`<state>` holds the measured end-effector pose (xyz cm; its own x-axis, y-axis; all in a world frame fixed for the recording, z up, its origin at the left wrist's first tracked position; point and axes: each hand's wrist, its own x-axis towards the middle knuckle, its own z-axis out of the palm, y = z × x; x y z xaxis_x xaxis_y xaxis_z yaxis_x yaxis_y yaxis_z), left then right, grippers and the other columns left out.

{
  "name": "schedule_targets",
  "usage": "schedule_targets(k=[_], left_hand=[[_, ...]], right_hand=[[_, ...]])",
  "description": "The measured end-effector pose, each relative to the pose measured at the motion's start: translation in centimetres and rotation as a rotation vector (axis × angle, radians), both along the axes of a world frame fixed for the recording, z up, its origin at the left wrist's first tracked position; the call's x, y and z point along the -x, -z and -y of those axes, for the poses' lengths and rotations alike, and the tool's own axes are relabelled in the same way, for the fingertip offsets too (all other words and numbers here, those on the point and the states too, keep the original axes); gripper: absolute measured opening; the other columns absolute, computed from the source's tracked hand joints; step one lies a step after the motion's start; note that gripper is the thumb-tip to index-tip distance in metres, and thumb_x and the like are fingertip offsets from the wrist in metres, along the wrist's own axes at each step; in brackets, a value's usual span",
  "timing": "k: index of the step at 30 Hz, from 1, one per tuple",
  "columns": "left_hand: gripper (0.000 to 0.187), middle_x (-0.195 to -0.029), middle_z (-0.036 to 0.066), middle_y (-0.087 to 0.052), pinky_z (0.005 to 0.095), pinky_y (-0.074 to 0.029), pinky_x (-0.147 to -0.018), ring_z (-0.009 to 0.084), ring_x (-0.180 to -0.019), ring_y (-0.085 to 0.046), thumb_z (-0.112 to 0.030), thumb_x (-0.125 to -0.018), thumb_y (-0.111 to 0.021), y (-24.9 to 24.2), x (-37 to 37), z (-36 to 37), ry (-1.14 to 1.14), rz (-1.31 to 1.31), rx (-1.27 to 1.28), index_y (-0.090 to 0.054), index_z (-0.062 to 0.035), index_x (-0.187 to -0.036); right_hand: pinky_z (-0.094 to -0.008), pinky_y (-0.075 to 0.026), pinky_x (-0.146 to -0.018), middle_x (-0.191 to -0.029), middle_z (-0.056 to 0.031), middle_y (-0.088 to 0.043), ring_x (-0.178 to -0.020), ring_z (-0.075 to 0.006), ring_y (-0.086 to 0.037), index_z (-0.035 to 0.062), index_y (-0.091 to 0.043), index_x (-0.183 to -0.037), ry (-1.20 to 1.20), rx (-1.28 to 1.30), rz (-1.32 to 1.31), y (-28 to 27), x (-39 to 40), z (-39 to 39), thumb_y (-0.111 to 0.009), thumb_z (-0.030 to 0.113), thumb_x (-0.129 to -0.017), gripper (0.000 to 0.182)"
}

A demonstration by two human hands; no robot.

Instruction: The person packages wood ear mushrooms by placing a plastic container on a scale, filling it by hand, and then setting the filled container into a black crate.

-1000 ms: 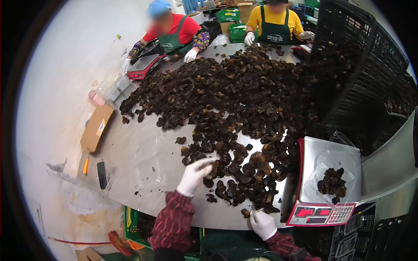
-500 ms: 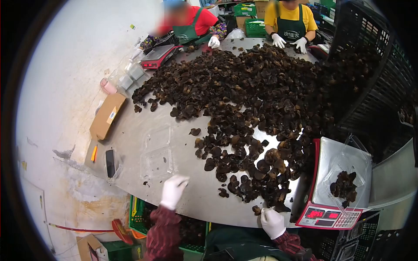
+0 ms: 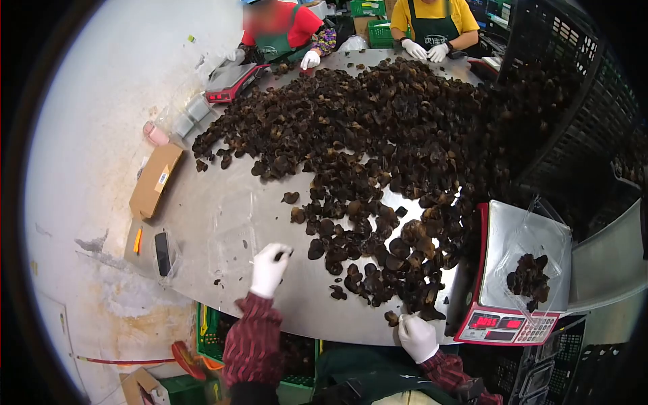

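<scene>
My left hand (image 3: pixel 271 268), in a white glove, hovers over the bare steel to the left of the loose pieces, its fingers closed round a small dark bit. At the table's front edge my right hand (image 3: pixel 418 337), also gloved, has its fingers curled together beside a small brown piece (image 3: pixel 391 318); whether it holds anything is hidden. A big heap of dark wood-ear-like fungus (image 3: pixel 378 121) spreads over the steel table (image 3: pixel 196 223). On the red scale (image 3: pixel 489 270) at the right, a clear plastic container holds a fungus clump (image 3: pixel 528 280).
Clear empty trays (image 3: pixel 233 226), a phone (image 3: pixel 163 254), an orange cutter (image 3: pixel 138 240) and a cardboard box (image 3: pixel 156 181) lie left. Black crates (image 3: pixel 580 121) stand right. Two co-workers in green aprons work across the table, near another scale (image 3: pixel 233 84). Green crates (image 3: pixel 209 331) are below.
My left hand has risen slightly away from the front edge. The far co-worker's gloved hands have come together. The whole view has shifted a little.
</scene>
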<state>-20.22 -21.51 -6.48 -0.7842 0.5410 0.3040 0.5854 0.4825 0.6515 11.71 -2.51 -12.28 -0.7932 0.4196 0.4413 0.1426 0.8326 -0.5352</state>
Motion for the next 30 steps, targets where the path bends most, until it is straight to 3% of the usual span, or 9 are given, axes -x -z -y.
schedule_targets(k=[5,9,11,14,18,20,23,27,30], left_hand=[[0.01,-0.082,0.01,-0.069,0.0279,-0.051,-0.07,0.0166,-0.074,-0.066,-0.003,-0.082,-0.062,-5.6,-5.2,11.2,-0.08,0.439,0.348,-0.067,-0.0021,-0.09],[0.02,-0.092,0.015,-0.069,0.0338,-0.051,-0.077,0.0247,-0.087,-0.067,-0.016,-0.082,-0.068,-4.3,-5.8,17.5,-0.133,0.423,0.623,-0.068,-0.0053,-0.099],[0.035,-0.107,0.016,-0.065,0.0387,-0.05,-0.083,0.0306,-0.098,-0.063,-0.021,-0.079,-0.072,-4.1,-6.4,17.6,-0.259,0.303,1.072,-0.065,-0.0085,-0.11],[0.044,-0.115,0.016,-0.061,0.0425,-0.049,-0.087,0.0342,-0.103,-0.059,-0.022,-0.077,-0.072,-3.9,-6.0,12.2,-0.163,0.004,0.781,-0.062,-0.0117,-0.118],[0.043,-0.116,0.015,-0.061,0.0405,-0.047,-0.092,0.0345,-0.107,-0.057,-0.019,-0.075,-0.072,-2.7,-8.3,-0.2,0.275,-0.224,0.311,-0.063,-0.0077,-0.116],[0.049,-0.127,0.014,-0.056,0.0442,-0.04,-0.1,0.0343,-0.117,-0.051,-0.024,-0.074,-0.073,-2.3,-10.0,-5.4,0.509,-0.073,0.244,-0.062,-0.0154,-0.121],[0.06,-0.145,0.011,-0.037,0.0577,-0.022,-0.107,0.0379,-0.133,-0.032,-0.033,-0.072,-0.075,-1.2,-12.6,-8.2,0.607,-0.256,0.462,-0.055,-0.0333,-0.128],[0.059,-0.145,0.011,-0.038,0.0576,-0.022,-0.107,0.0376,-0.134,-0.032,-0.029,-0.069,-0.077,-0.4,-10.9,-6.7,0.47,-0.26,0.69,-0.059,-0.0319,-0.125],[0.058,-0.142,0.014,-0.041,0.0543,-0.028,-0.105,0.0382,-0.131,-0.036,-0.024,-0.066,-0.078,-2.6,-11.6,-8.0,0.464,-0.292,0.383,-0.062,-0.0227,-0.122]], right_hand=[[-0.0354,-0.047,-0.05,-0.063,-0.0067,-0.053,-0.056,-0.0231,-0.057,0.0074,-0.06,-0.083,0.005,0.012,-0.003,0.0,0.0,0.0,-0.067,0.009,-0.08,0.007],[-0.0358,-0.046,-0.05,-0.062,-0.0068,-0.051,-0.056,-0.0235,-0.056,0.0077,-0.06,-0.083,0.003,0.016,-0.011,0.1,0.0,0.0,-0.067,0.01,-0.081,0.007],[-0.0357,-0.046,-0.05,-0.063,-0.0068,-0.051,-0.056,-0.0235,-0.056,0.0077,-0.06,-0.082,0.0,0.012,-0.026,0.4,0.0,0.0,-0.066,0.01,-0.081,0.007],[-0.0355,-0.046,-0.05,-0.063,-0.0068,-0.051,-0.056,-0.0232,-0.056,0.0078,-0.059,-0.082,0.001,0.009,-0.03,0.0,-0.1,-0.1,-0.066,0.01,-0.081,0.007],[-0.0353,-0.047,-0.05,-0.063,-0.0067,-0.051,-0.056,-0.0227,-0.056,0.008,-0.059,-0.081,0.001,-0.005,-0.018,0.1,-0.1,0.0,-0.064,0.011,-0.083,0.006],[-0.0352,-0.047,-0.05,-0.063,-0.0066,-0.05,-0.056,-0.0223,-0.057,0.0082,-0.059,-0.082,0.013,-0.02,-0.008,0.2,-0.2,0.0,-0.064,0.011,-0.083,0.005],[-0.0352,-0.046,-0.05,-0.063,-0.0067,-0.05,-0.055,-0.0227,-0.056,0.0077,-0.058,-0.081,0.001,-0.038,-0.005,0.2,-0.2,0.1,-0.063,0.011,-0.082,0.007],[-0.0358,-0.044,-0.047,-0.061,-0.0071,-0.048,-0.052,-0.024,-0.054,0.0077,-0.056,-0.077,-0.031,-0.022,-0.058,0.3,-0.2,-0.1,-0.063,0.01,-0.082,0.009],[-0.0368,-0.043,-0.045,-0.057,-0.0066,-0.047,-0.047,-0.0242,-0.052,0.0077,-0.055,-0.072,-0.023,0.006,-0.095,0.1,-0.3,0.0,-0.064,0.009,-0.081,0.013]])
